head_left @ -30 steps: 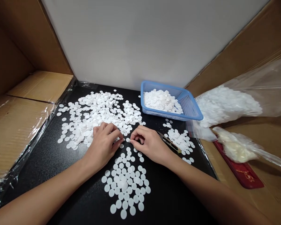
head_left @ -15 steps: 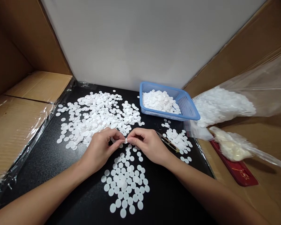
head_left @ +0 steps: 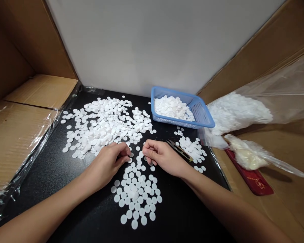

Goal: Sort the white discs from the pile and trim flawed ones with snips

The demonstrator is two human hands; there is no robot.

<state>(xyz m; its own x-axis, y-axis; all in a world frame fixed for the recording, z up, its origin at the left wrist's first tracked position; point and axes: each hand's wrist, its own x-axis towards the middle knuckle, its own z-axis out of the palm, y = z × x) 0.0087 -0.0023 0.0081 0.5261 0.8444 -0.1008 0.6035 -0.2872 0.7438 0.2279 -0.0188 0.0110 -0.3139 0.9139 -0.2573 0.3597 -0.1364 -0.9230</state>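
Observation:
My left hand [head_left: 111, 162] rests at the near edge of a large heap of white round discs [head_left: 103, 125], its thumb and fingers pinched together. A small white disc [head_left: 130, 160] shows at its fingertips. Across a short gap, my right hand [head_left: 164, 157] is closed, its thumb pressed against curled fingers; what lies between them, if anything, is hidden. Below both hands a looser spread of white discs [head_left: 136, 206] lies mostly flat on the black tabletop [head_left: 73, 199]. Beside my right wrist are thread snips [head_left: 181, 151] and a smaller pile of discs [head_left: 191, 148].
A blue plastic basket [head_left: 209, 120] with many discs stands at the back against the grey wall [head_left: 131, 44]. To the right lie a clear bag of discs [head_left: 239, 111], a knotted plastic bag [head_left: 248, 155] and a red case [head_left: 258, 184]. Cardboard [head_left: 17, 135] borders the left side.
My hands were touching at the fingertips over a small whitish thing; they have now drawn apart, left hand to the left, right hand slightly to the right. The view has shifted a little.

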